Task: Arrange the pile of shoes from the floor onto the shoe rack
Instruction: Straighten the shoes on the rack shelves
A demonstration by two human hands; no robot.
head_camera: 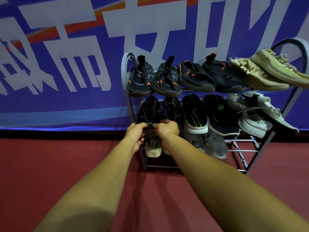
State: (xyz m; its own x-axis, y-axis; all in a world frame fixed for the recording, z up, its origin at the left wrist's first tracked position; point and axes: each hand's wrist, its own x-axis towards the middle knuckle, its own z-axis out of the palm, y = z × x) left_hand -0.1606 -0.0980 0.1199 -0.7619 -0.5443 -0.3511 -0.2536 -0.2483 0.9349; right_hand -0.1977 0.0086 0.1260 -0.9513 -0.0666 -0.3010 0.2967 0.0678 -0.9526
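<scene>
- A black mesh trainer (148, 111) sits at the left end of the middle tier of a grey metal shoe rack (123, 72).
- The left hand (135, 133) and right hand (166, 129) both pinch the trainer's heel, fingers curled around it.

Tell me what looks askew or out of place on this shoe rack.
The cream pair on the top shelf lies slanted and juts past the shoe rack's right end. Below it, the white pair also sits crooked and overhangs, a lace trailing loose.
</scene>
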